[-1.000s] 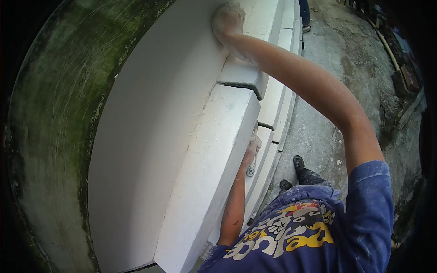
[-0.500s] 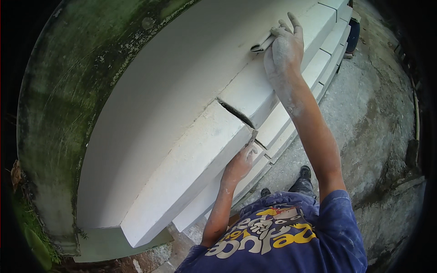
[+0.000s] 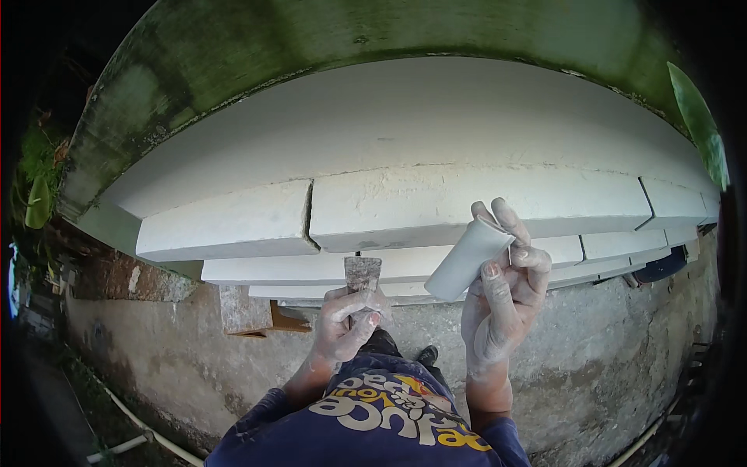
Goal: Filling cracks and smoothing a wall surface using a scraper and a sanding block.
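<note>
My left hand grips the handle of a putty knife, its worn flat blade pointing up toward the white stepped moulding. My right hand, dusted white, holds a folded white sheet of sandpaper curled into a roll, raised in front of the moulding's lower steps. A dark vertical crack splits the top step of the moulding, just left of the blade. Both hands are close together in front of my chest.
A mossy green wall rises above the white band. A rough grey concrete ground lies below. A wooden block sits under the moulding at left. A white pipe runs along the lower left. My shoes show beneath.
My right hand has come off the moulding and drawn back toward me, now holding the rolled white sheet. The view has swung so the moulding lies level. The left hand has pulled the putty knife back.
</note>
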`<state>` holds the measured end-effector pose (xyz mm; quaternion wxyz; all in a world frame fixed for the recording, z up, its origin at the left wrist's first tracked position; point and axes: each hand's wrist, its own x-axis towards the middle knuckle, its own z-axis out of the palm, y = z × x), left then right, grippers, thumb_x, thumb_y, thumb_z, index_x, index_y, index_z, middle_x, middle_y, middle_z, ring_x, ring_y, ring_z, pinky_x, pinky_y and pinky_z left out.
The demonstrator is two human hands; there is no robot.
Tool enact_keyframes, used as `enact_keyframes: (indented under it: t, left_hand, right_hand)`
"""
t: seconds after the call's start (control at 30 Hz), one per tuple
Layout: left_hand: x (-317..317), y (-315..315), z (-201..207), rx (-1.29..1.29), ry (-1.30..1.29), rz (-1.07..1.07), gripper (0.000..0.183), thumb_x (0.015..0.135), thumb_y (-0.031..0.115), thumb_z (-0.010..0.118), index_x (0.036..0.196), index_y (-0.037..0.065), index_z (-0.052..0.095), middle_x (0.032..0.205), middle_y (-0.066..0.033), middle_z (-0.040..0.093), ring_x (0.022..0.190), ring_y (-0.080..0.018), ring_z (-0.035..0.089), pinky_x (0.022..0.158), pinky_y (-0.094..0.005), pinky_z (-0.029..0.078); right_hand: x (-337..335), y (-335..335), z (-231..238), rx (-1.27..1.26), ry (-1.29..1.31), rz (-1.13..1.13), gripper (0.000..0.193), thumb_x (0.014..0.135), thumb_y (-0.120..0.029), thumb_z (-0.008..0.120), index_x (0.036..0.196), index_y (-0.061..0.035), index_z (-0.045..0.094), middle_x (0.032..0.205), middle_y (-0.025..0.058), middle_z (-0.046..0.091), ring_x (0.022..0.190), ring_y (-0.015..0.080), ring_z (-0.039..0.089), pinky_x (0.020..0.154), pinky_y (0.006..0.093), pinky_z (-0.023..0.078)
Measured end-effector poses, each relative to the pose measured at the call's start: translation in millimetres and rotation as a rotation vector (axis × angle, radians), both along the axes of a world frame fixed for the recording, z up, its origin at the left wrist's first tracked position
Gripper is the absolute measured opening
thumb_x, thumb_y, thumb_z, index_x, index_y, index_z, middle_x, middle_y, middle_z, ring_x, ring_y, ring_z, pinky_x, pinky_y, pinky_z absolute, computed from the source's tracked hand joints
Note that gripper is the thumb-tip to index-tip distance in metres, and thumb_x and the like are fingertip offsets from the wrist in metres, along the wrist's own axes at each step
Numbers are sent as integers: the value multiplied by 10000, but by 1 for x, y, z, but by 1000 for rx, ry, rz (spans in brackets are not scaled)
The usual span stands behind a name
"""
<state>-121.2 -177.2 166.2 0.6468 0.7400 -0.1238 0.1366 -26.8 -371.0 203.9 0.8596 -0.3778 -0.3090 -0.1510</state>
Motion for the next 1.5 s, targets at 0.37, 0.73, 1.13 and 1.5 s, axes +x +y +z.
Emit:
enact_keyframes:
  t: [0.37, 0.73, 1.13, 1.5]
  left_hand:
    - [33, -58, 11, 146, -261, 292, 515, 935, 382, 729, 1191, -54, 627, 964, -164, 680, 781, -209, 654, 672, -314, 507]
    - [110, -166, 21, -294, -340, 481, 493, 1041, 355, 547, 1253, -90, 562, 1210, -203, 511, 1074, -282, 538, 901, -394, 439]
    - [129, -143, 50, -448, -298, 1068, 431, 1031, 303, 611, 1280, -48, 598, 1021, -92, 697, 992, -157, 682, 932, -304, 542]
    - [155, -108, 57, -98, -202, 1542, 680, 998, 422, 512, 1498, -31, 420, 1276, -300, 565, 1283, -388, 535, 1089, -428, 433]
  right_hand:
    - [11, 3, -10, -363, -227, 59, 440, 955, -107, 680, 1379, -83, 564, 1479, 310, 476, 1415, 449, 438, 1154, 533, 355]
    - [53, -94, -43, -811, 97, 241, 739, 1048, -521, 471, 1474, 80, 409, 1104, 193, 649, 948, 203, 640, 739, 316, 502]
    - [163, -243, -127, -1261, -324, 387, 348, 931, -212, 730, 1174, 34, 691, 930, 163, 744, 746, 205, 698, 695, 314, 531]
    - [250, -328, -199, -1342, -485, 137, 244, 921, -158, 705, 1089, 19, 719, 936, 224, 738, 871, 390, 730, 820, 434, 561]
